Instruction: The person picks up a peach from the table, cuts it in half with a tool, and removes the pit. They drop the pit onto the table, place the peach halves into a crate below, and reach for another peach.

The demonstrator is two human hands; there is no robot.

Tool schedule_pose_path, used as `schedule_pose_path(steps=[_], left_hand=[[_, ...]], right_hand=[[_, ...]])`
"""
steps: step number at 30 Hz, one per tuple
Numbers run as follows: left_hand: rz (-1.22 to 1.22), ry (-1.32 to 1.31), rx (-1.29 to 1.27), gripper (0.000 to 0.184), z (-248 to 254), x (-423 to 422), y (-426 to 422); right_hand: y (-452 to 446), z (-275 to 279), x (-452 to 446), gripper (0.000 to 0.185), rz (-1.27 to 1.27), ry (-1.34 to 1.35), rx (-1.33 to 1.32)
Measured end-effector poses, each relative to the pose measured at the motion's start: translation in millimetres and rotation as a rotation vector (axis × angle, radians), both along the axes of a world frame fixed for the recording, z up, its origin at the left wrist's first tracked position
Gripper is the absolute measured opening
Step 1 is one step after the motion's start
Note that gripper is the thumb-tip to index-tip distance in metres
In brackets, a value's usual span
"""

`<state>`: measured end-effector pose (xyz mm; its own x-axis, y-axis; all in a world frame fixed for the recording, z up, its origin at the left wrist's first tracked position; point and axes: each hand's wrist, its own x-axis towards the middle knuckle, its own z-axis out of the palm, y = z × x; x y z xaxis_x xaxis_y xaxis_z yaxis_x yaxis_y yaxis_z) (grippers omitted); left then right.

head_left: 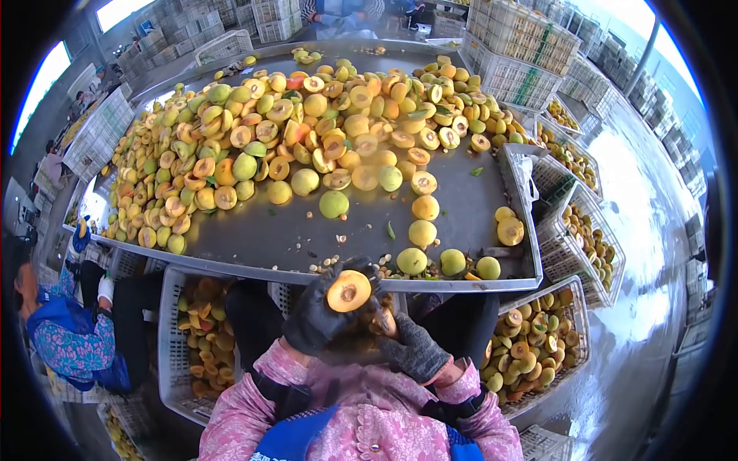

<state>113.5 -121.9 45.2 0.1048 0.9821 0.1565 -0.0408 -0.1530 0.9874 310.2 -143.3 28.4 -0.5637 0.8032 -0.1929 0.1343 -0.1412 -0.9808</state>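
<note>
My left hand point(314, 311), in a black glove, is closed around a yellow peach half point(349, 291). Its cut face is turned up, with a brown centre. Just to the right, my right hand point(416, 352), in a dark grey glove, is closed on a small tan and brown object point(383, 323), too blurred to name. Both hands are close together in front of the metal table's near edge. Beyond them, whole and halved yellow peaches point(307, 115) lie in a big heap on the metal table point(284, 238). Loose pits point(340, 240) are scattered near its front edge.
Crates of fruit stand beside my legs, one at left point(171, 361) and one at right point(580, 323). More crates point(607, 253) line the table's right side. A co-worker point(73, 330) sits at the left; another person point(342, 19) is across the table. Stacked crates point(523, 54) rise behind.
</note>
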Motion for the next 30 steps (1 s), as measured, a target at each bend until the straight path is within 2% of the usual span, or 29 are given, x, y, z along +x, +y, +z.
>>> schedule_pose_path(steps=[3,4,5,6,9,10,12,13,14,16,19,21,23,25,30], left_hand=[[-0.01,-0.367,-0.176,0.042,-2.1,6.3,-6.3],[-0.023,-0.22,-0.08,0.044,-11.3,8.0,-8.8],[-0.047,-0.327,-0.113,0.047,-9.7,14.4,-11.9],[-0.068,-0.435,-0.148,0.05,-6.5,21.2,-14.7],[-0.211,-0.482,-0.234,0.054,15.4,19.4,-23.8],[-0.318,-0.679,-0.37,0.052,-6.5,13.4,-20.0],[-0.268,-0.204,-0.22,0.049,-14.9,4.6,-18.4],[-0.175,0.15,0.065,0.048,-13.9,0.5,-22.2],[0.009,0.507,0.324,0.047,4.2,-0.2,-24.3],[-0.008,0.393,0.242,0.053,-6.7,-1.4,-24.3],[0.021,0.165,0.09,0.046,-25.7,-0.7,-24.7],[0.023,-0.143,-0.09,0.037,-37.0,0.4,-24.1],[0.041,-0.567,-0.318,0.035,-47.2,4.1,-19.6],[0.028,-0.764,-0.414,0.035,-53.1,6.3,-18.3],[0.072,-0.617,-0.281,0.038,-47.6,10.2,-25.6]], right_hand=[[-2.4,-9.1,-15.3,0.039,-0.147,0.189,-0.209],[-0.1,-5.8,-18.7,0.041,-0.171,0.274,-0.305],[2.2,-1.8,-22.5,0.043,-0.195,0.359,-0.399],[5.1,-5.3,-26.2,0.05,-0.233,0.422,-0.386],[12.8,-9.7,-25.6,0.056,-0.246,0.365,-0.125],[14.1,-11.9,-22.5,0.056,-0.239,0.238,0.013],[16.2,-5.5,-18.8,0.057,-0.233,0.0,0.256],[16.5,1.9,-18.2,0.056,-0.223,-0.104,0.365],[15.4,6.0,-17.0,0.054,-0.175,-0.064,0.276],[12.3,5.6,-15.3,0.051,-0.178,-0.085,0.244],[-3.7,13.4,-12.7,0.039,-0.149,-0.103,0.209],[-15.4,12.3,-12.6,0.032,-0.097,-0.121,0.228],[-21.6,8.0,-12.7,0.029,-0.03,-0.152,0.292],[-21.7,16.7,-15.3,0.027,0.009,-0.263,0.311],[-22.2,23.9,-22.5,0.026,0.02,-0.351,0.296]])
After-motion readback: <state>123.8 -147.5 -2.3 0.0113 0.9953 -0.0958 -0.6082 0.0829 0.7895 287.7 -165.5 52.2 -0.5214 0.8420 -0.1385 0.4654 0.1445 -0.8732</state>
